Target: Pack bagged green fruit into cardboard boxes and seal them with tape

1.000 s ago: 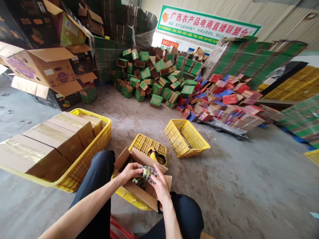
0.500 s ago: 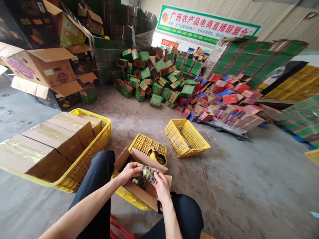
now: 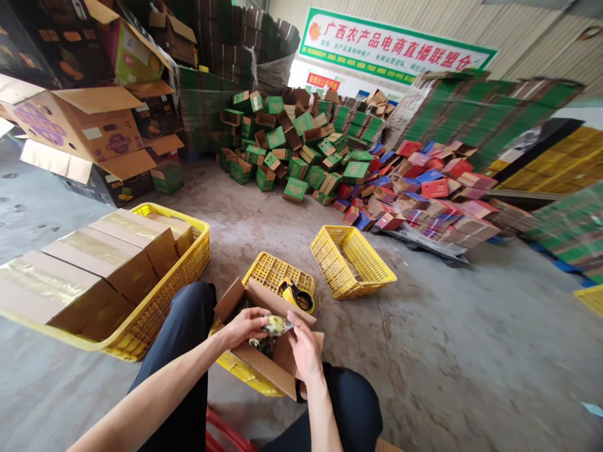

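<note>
A yellow-green item in clear plastic wrap with dark spots (image 3: 277, 324) is held up between both hands; its exact kind is too small to tell. My left hand (image 3: 247, 326) pinches its left end. At the other end, my right hand (image 3: 304, 348) is closed with thumb and fingertips on the wrap. Directly below is an open cardboard box (image 3: 266, 363), flaps spread, with more dark-spotted wrapped items (image 3: 264, 345) partly hidden by my hands. The box rests on a yellow crate (image 3: 245, 375) between my knees.
A tape dispenser (image 3: 298, 295) lies on an upturned yellow crate (image 3: 264, 267) just beyond the box. Another yellow basket (image 3: 362, 285) stands to the right. At left, a large yellow crate (image 3: 200, 251) holds taped cartons (image 3: 101, 251). Piled green boxes (image 3: 296, 166) and red-blue boxes (image 3: 424, 188) lie behind.
The wrapped item is turned and its dotted wrap looks narrower, drawn in around it. My right fingers have shifted slightly up and left; my left hand stays nearly in place.
</note>
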Tool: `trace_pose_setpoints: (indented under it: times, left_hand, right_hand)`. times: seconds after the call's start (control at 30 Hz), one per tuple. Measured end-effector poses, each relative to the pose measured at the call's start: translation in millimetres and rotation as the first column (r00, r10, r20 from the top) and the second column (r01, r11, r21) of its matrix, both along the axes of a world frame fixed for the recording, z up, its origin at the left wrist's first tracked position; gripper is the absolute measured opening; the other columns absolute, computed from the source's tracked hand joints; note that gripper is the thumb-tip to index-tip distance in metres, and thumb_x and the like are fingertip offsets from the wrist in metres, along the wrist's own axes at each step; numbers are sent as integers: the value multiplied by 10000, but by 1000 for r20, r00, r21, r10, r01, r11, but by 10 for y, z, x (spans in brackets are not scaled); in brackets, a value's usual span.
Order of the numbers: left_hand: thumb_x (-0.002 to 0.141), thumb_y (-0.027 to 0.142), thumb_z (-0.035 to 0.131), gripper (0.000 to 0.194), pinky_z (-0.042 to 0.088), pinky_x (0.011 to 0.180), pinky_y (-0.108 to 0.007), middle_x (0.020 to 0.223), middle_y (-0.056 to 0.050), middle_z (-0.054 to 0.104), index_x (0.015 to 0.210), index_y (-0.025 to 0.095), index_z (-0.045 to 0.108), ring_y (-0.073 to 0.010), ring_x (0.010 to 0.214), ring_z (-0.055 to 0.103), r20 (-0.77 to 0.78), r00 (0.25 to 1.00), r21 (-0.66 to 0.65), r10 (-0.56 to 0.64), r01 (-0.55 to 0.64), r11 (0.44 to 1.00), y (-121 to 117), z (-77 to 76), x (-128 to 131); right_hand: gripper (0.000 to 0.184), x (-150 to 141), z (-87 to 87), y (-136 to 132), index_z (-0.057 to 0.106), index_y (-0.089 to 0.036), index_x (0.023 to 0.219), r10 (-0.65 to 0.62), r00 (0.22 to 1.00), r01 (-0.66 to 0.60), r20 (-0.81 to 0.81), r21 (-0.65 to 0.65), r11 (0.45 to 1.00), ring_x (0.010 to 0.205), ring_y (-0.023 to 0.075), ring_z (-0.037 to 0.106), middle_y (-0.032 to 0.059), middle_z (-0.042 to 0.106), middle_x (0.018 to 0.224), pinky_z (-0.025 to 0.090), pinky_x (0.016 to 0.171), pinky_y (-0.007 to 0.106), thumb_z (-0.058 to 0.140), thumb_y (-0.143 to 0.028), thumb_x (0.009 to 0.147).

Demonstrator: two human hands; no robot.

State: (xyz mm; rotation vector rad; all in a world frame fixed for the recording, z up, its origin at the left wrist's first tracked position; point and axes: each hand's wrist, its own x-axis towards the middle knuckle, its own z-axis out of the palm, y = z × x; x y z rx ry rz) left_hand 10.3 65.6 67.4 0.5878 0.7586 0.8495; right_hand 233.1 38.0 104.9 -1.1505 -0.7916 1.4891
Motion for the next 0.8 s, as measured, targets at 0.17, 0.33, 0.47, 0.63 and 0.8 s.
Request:
trace_pose_setpoints:
  times: [0.17,0.33,0.47,0.63,0.8]
  left_hand:
    - [601,359,1031,638,575,831,-313,1080,-127,770,1127,135,749,-202,880,750,20,1000,43,-2,2,999,-7,41,-10]
    - [616,347,1019,631,542,804,-275,1114,-133,775,1152,138,761,-194,886,740,42,998,84,-51,48,995,-31,83,-2]
    - [624,349,1019,656,546,867,-290,1212,-133,758,1193,169,746,-202,955,744,52,997,47,-50,48,998,-37,70,-7]
    - [672,435,989,718,564,892,-347,1231,-140,759,1294,201,718,-246,980,758,5,992,14,-128,128,992,-55,47,-9]
    - [641,424,1004,722,547,852,-304,1213,-137,763,1271,179,749,-223,943,745,-35,996,59,-84,86,995,-52,59,0]
  right_hand:
    - [527,-5,-33,-12,761,-325,1196,-62,996,53,-63,-140,989,1367,304,604,60,710,1396,550,1064,440,878,-550,733]
    - [580,-52,26,-69,747,-319,1225,-32,999,26,-42,-144,989,1312,309,656,60,713,1396,565,1051,433,937,-421,687]
    - [567,-61,64,-68,738,-321,1221,-13,999,7,-50,-115,993,1319,314,653,77,757,1321,545,1077,458,931,-410,695]
    - [494,-76,63,-58,734,-282,1097,1,995,-8,-101,-72,997,1266,335,683,93,781,1270,566,1035,492,952,-399,670]
    - [564,-91,72,-56,721,-277,1191,12,991,-19,-131,-49,999,1277,336,676,99,774,1294,564,1037,507,942,-417,692]
